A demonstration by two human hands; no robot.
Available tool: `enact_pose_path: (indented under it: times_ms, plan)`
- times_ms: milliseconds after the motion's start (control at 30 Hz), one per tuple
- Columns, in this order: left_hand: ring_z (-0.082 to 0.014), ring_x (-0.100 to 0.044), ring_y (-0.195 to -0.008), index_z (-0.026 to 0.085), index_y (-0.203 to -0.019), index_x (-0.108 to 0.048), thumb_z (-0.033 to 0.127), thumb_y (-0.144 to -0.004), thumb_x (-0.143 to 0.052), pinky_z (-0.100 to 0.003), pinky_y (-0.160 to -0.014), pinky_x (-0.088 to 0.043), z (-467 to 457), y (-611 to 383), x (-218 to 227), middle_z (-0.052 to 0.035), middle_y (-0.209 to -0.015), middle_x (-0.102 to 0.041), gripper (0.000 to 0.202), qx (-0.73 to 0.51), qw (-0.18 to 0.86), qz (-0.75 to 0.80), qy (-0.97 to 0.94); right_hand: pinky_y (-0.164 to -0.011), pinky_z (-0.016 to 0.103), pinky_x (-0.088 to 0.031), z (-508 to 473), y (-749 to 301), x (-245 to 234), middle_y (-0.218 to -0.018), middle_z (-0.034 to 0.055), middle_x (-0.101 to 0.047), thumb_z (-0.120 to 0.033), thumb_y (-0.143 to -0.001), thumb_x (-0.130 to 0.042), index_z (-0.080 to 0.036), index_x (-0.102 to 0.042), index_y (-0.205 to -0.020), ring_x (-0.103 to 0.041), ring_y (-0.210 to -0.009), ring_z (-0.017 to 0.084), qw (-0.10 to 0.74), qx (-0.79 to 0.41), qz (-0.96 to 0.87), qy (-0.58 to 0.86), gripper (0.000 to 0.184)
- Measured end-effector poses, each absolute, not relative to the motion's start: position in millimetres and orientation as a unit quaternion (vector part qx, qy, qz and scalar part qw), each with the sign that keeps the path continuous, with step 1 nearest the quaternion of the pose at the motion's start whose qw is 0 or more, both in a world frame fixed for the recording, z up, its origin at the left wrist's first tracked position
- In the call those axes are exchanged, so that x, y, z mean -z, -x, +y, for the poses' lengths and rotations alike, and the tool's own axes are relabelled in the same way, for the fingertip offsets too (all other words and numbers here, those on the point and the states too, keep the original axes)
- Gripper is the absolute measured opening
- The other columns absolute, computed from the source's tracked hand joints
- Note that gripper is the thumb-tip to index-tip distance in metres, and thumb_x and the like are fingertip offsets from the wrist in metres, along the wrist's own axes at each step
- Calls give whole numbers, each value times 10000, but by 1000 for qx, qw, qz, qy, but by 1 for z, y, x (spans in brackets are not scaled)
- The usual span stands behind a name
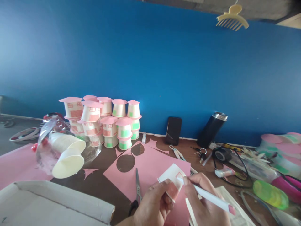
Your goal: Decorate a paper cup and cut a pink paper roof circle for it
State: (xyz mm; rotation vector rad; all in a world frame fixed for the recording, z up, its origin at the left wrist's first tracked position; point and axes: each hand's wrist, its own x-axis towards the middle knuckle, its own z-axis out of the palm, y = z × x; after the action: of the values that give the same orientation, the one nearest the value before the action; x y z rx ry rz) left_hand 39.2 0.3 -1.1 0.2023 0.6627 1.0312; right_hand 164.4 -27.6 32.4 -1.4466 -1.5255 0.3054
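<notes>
My left hand (151, 204) is closed around a small white paper cup (171, 172), tilted over the pink paper. A red patch is coloured on the cup near its rim, and a small red outline shows higher up. In my right hand (204, 204) is a white marker (210, 197) with a red end, its tip against the cup at the small outline. Just left of my left hand lie scissors (137, 185) with dark handles, partly hidden. Beneath both hands spreads a pink paper sheet (155, 160) with round holes cut from it.
Stacked cup houses (91, 113) with pink roofs stand by the blue wall. Nested paper cups (68, 163) in clear plastic lie left, behind a white cardboard box (54, 201). A phone (173, 130) and black flask (211, 130) lean at the wall. Cables and stationery crowd the right.
</notes>
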Motion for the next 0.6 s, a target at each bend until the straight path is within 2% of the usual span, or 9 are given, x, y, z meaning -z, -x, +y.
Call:
enact_pose_path:
  times_ms: [433, 600]
  plan:
    - [-55, -426, -402, 99, -630, -658, 348, -474, -879, -174, -426, -318, -1, -38, 1, 33, -442, -514, 368, -481, 816, 307, -93, -407, 212, -401, -24, -168, -31, -537, -51, -492, -370, -890, -523, -233, -523, -683, -454, -430, 115, 472, -94, -656, 581, 248]
    - [-61, -447, -411, 93, -653, -668, 339, -470, -885, -178, -421, -326, 0, -37, 1, 9, -481, -562, 375, -480, 818, 306, -86, -394, 213, -398, -25, -169, -29, -533, -52, -498, -375, -885, -525, -234, -524, -686, -452, -420, 117, 468, -96, -661, 579, 244]
